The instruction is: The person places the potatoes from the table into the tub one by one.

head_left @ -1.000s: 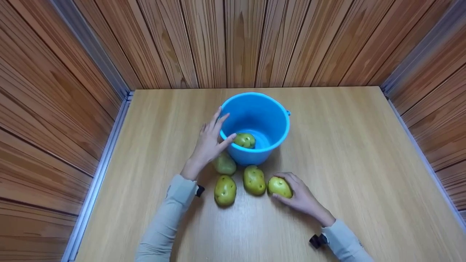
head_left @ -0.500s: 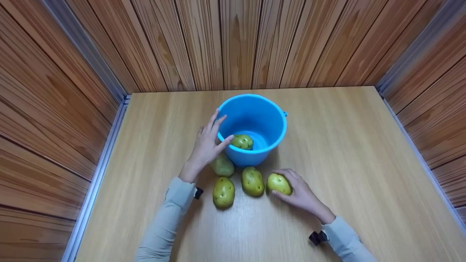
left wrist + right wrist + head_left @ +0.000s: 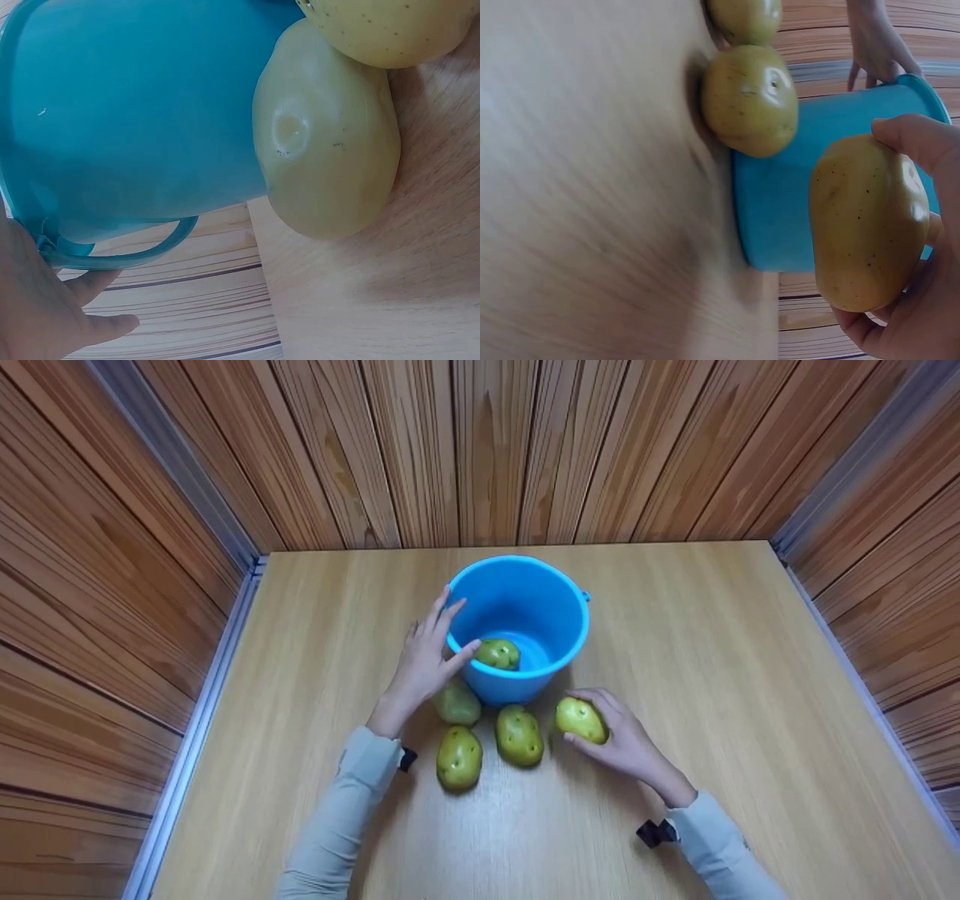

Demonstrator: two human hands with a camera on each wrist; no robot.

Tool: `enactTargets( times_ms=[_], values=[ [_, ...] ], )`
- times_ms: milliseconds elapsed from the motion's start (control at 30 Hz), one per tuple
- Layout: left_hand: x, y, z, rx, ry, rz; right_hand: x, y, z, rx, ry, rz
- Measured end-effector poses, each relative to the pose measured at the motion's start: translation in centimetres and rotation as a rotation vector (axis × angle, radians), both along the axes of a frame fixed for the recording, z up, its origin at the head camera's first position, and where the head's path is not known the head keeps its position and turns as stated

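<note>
My right hand (image 3: 628, 744) grips a yellow-green potato (image 3: 581, 720), thumb on one side and fingers on the other. In the right wrist view this speckled potato (image 3: 864, 225) is lifted off the table. A blue bucket (image 3: 517, 686) stands upright ahead, with one potato (image 3: 498, 654) inside. My left hand (image 3: 424, 658) rests at its left rim, fingers spread and fairly straight, thumb reaching over the edge. The left wrist view shows the bucket's handle (image 3: 142, 256) hanging beside those fingers.
Three more potatoes lie on the wooden table (image 3: 712, 675) before the bucket: one against its base (image 3: 457, 703), one at front left (image 3: 459, 759), one in the middle (image 3: 519, 736). Wood-plank walls (image 3: 487, 450) enclose the table at the back and sides.
My right hand has lifted its potato off the table and moved it slightly forward, away from the middle potato. My left hand has kept its place at the bucket rim.
</note>
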State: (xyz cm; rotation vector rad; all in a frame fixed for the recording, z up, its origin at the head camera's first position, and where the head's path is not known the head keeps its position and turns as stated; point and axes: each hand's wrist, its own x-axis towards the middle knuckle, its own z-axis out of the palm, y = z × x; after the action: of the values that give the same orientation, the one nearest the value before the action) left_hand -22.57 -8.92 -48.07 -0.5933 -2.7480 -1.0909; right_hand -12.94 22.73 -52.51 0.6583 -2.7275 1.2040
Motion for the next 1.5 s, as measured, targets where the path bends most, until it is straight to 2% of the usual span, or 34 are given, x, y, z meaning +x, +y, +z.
enactTargets(
  times_ms=[533, 800, 1200, 1500],
  values=[
    [0.0, 0.2, 0.0, -0.009, 0.015, -0.008, -1.0, 0.1, 3.0, -0.012, 0.012, -0.012],
    [0.3, 0.1, -0.1, 0.000, 0.012, 0.018, -1.5, 0.1, 4.2, -0.002, 0.022, -0.001],
    [0.1, 0.1, 0.1, -0.001, 0.009, 0.005, -1.6, 0.3, 5.1, 0.014, 0.052, 0.014],
    [0.2, 0.1, 0.1, 0.001, 0.000, 0.005, -1.6, 0.6, 5.6, -0.012, 0.060, 0.015]
  ],
)
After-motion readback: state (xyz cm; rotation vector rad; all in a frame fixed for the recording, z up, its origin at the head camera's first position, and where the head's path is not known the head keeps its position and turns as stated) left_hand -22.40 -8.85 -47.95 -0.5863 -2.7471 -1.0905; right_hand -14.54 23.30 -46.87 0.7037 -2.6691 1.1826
